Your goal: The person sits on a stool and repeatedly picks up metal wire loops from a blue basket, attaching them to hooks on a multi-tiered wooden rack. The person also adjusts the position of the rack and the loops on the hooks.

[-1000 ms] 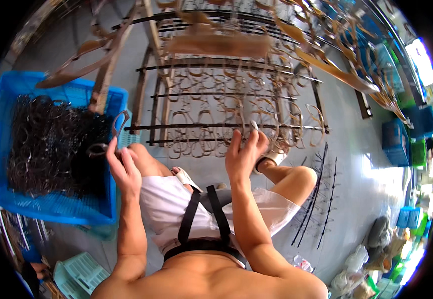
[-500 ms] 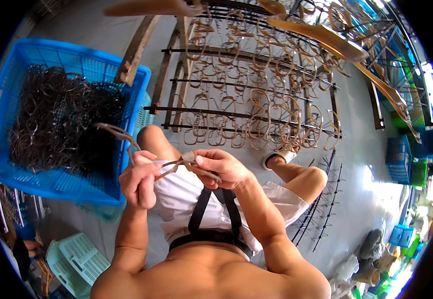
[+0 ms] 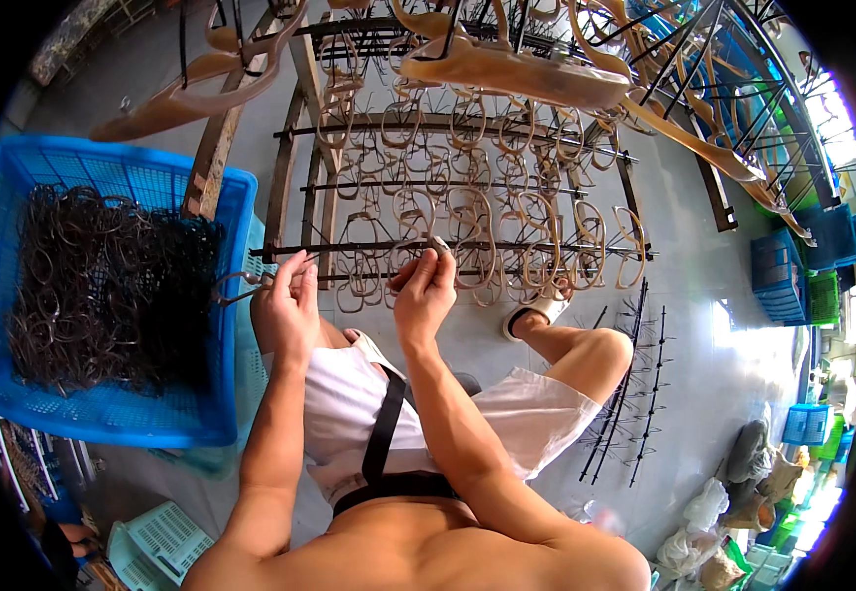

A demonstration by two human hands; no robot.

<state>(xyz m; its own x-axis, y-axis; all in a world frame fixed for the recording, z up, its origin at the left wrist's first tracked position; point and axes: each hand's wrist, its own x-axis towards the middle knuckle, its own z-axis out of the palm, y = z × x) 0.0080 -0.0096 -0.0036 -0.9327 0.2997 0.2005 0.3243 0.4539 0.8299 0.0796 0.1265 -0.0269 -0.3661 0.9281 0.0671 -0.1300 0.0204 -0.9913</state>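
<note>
My left hand [image 3: 291, 303] is closed on a brown spectacle frame [image 3: 235, 287], which sticks out to the left beside the basket rim. My right hand [image 3: 425, 295] is raised at the front bar [image 3: 339, 250] of a rack, its fingers pinched on a spectacle frame [image 3: 439, 244]; only a small end of that frame shows above the fingertips. Rows of similar brown spectacle frames [image 3: 470, 227] hang from the thin black bars around it. To the left, a blue plastic basket [image 3: 236, 197] holds a heap of dark spectacle frames [image 3: 103, 295].
Wooden posts [image 3: 213, 163] of the rack stand close to the basket. Large-looking frames [image 3: 517, 76] hang near the top of the view. Spiked black bars [image 3: 613, 394] lie on the floor at right. A pale green basket [image 3: 162, 545] stands at lower left; bags [image 3: 709, 507] sit at lower right.
My hands were together over my lap, holding spectacle frames. Now they are apart: my right hand has gone forward to the rack bar, and my left has moved slightly forward with its frame.
</note>
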